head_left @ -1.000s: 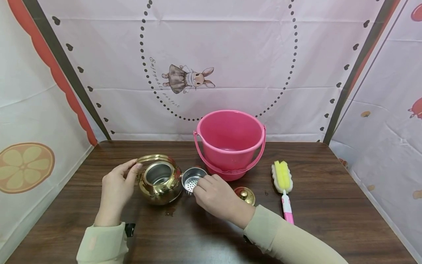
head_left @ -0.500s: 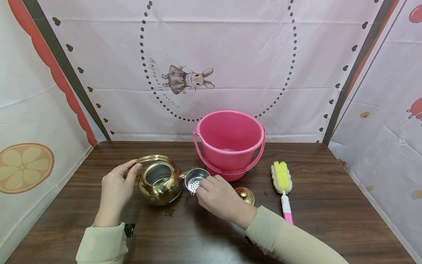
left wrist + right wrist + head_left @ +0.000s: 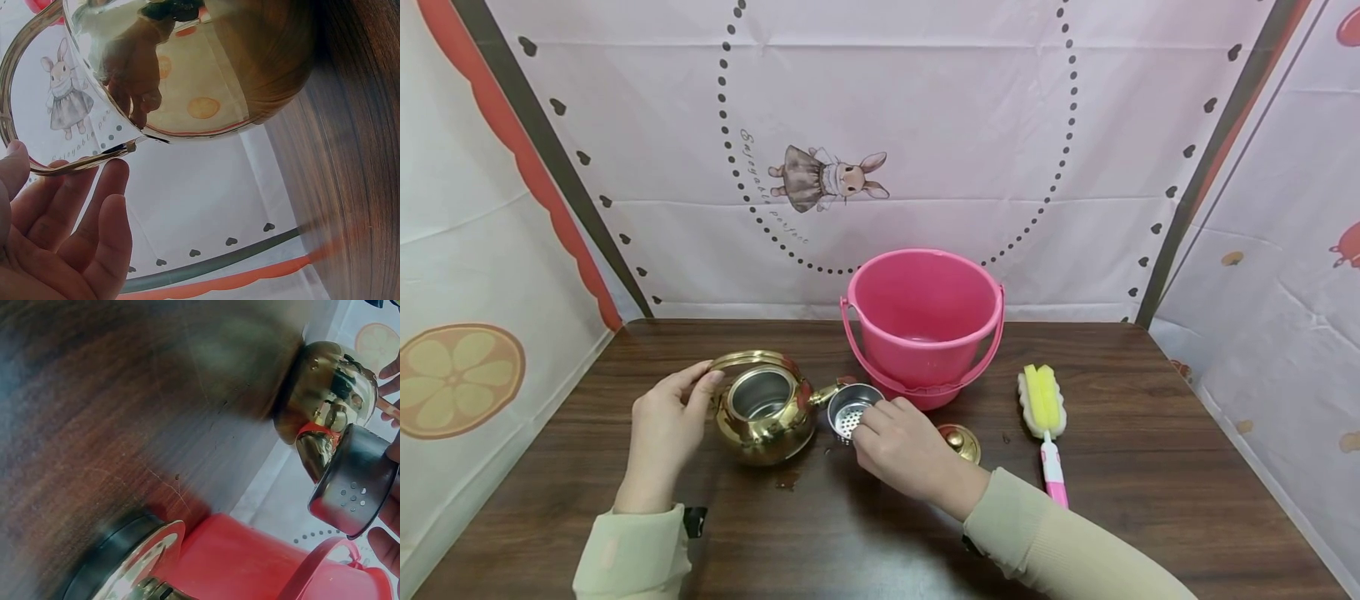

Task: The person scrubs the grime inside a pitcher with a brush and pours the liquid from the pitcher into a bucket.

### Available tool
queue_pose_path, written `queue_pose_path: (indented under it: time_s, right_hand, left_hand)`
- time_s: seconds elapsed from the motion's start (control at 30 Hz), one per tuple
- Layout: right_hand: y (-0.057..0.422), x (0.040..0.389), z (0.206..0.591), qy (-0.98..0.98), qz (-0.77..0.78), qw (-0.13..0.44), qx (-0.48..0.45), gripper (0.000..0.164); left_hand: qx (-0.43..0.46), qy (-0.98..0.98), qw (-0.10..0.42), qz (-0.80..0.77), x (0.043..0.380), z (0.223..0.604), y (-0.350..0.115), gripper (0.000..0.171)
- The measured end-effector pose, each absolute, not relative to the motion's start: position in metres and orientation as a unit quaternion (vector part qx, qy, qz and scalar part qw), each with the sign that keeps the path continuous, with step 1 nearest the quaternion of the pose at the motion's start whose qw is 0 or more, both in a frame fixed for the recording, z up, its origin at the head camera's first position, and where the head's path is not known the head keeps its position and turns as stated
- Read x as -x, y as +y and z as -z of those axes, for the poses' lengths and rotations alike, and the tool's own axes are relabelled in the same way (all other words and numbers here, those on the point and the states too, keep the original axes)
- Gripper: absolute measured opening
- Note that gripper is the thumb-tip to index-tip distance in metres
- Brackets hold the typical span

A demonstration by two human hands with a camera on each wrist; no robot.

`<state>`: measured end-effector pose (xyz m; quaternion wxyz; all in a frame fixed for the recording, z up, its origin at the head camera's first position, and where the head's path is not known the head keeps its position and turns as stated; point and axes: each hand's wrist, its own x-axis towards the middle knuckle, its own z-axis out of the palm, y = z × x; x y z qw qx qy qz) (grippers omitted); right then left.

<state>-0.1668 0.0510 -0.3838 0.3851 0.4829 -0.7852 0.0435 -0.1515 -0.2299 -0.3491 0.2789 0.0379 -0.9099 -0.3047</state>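
Observation:
A gold kettle (image 3: pixel 767 437) with its top uncovered stands on the table at the left, its spout (image 3: pixel 831 393) pointing right. My left hand (image 3: pixel 666 425) pinches the kettle's arched handle (image 3: pixel 81 164) between thumb and fingers. Just right of the kettle, in front of the spout, my right hand (image 3: pixel 910 454) pinches the rim of a small metal strainer basket (image 3: pixel 356 481) with holes in its bottom and side. The basket is held off the table. Partly hidden behind the right hand, a gold knobbed lid (image 3: pixel 964 446) with a black rim lies on the table.
A pink bucket (image 3: pixel 898 367) stands at the back middle, its handle hanging down in front. To the right lies a sponge brush (image 3: pixel 1042 404) with a pink and white handle. Small wet spots (image 3: pixel 787 480) mark the table near the kettle.
My right hand has moved slightly right with the strainer basket, away from the kettle, and more of the spout shows. The left hand and kettle have stayed in place.

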Motion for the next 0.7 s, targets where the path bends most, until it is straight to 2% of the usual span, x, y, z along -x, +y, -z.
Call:
queue_pose_path:
  time_s: [0.7]
  right_hand:
    - [0.0588, 0.1655, 0.3890, -0.786, -0.043, 0.386, -0.481, 0.011]
  left_hand:
    - [-0.032, -0.910, 0.286, 0.299, 0.1514, 0.3490, -0.2301, 0.037]
